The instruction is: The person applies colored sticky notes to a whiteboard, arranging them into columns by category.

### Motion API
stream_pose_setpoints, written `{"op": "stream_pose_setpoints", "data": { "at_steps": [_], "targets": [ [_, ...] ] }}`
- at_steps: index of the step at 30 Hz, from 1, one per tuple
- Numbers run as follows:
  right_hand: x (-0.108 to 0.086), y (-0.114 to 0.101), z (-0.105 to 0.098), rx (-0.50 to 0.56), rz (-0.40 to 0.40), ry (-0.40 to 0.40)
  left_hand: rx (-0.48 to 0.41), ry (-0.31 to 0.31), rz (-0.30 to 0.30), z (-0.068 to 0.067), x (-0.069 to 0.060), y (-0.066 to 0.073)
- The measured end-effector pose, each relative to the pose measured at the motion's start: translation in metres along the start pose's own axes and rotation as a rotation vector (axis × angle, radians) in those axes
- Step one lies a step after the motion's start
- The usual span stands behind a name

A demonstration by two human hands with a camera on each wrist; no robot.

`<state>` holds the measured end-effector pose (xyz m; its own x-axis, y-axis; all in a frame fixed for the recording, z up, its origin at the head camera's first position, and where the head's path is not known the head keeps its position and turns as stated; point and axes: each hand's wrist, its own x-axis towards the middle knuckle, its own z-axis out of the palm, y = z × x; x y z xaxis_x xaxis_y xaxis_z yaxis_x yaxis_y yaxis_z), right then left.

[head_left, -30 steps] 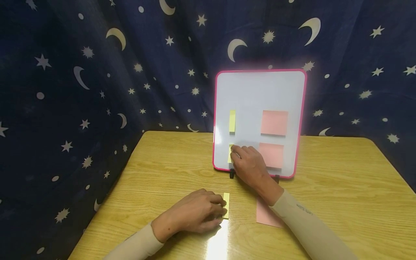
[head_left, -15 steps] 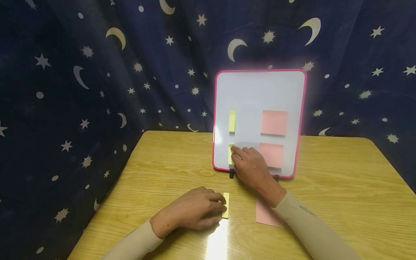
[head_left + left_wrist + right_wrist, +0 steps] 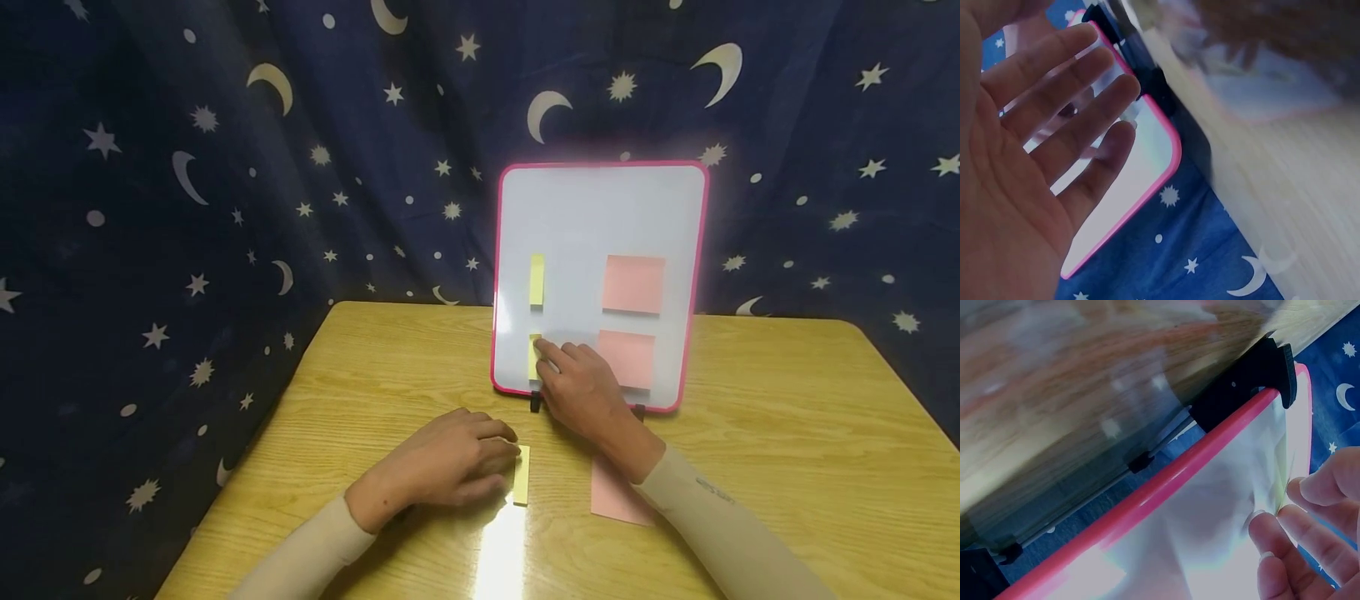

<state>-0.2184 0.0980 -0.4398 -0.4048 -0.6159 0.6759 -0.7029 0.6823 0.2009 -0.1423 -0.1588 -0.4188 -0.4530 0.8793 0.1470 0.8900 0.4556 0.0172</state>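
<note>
My right hand (image 3: 585,392) touches the lower yellow sticky note (image 3: 533,365) with its index fingertip at the note's upper part, against a pink-framed whiteboard (image 3: 570,212). The right wrist view shows that note (image 3: 1282,472) nearly edge-on at the fingertips. Above it, another narrow yellow sticky note (image 3: 536,280) is on the board. Over the table, my left hand (image 3: 450,460) has loosely extended fingers, beside and slightly overlapping a yellow sticky-note pad (image 3: 522,483). The left wrist view shows the palm (image 3: 1016,187) holding nothing.
Two square pink sticky notes, one upper (image 3: 633,284) and one lower (image 3: 628,358), are on the board's right side. A pink sheet or pad (image 3: 617,498) lies partly under my right forearm. Black stand feet (image 3: 535,402) support the board. A starry curtain (image 3: 420,125) hangs behind.
My left hand has shifted up and slightly away from the yellow pad, uncovering more of it. The right hand has moved slightly right, its index finger straighter on the lower yellow note.
</note>
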Motion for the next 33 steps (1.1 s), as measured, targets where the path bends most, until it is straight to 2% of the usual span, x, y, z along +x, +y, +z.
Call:
{"op": "stream_pose_setpoints", "data": {
  "at_steps": [5, 9, 16, 23, 26, 33],
  "targets": [
    [-0.002, 0.000, -0.001, -0.007, -0.007, -0.016, -0.006, 0.019, -0.053, -0.005, 0.001, -0.007],
    [-0.004, -0.001, -0.001, -0.003, -0.003, -0.039, 0.024, 0.050, -0.078, -0.007, 0.002, -0.011],
    [-0.008, -0.002, -0.003, -0.011, 0.000, -0.077, 0.096, 0.153, -0.124, -0.013, 0.010, -0.020],
    [-0.011, -0.001, -0.005, -0.022, -0.017, -0.095, 0.158, 0.246, -0.145, -0.018, 0.025, -0.029],
    [-0.012, -0.001, -0.005, -0.027, -0.028, -0.103, 0.180, 0.263, -0.152, -0.017, 0.033, -0.034],
    [-0.013, -0.001, -0.004, -0.048, -0.036, -0.128, 0.268, 0.250, -0.177, -0.015, 0.052, -0.047]
  ]
}}
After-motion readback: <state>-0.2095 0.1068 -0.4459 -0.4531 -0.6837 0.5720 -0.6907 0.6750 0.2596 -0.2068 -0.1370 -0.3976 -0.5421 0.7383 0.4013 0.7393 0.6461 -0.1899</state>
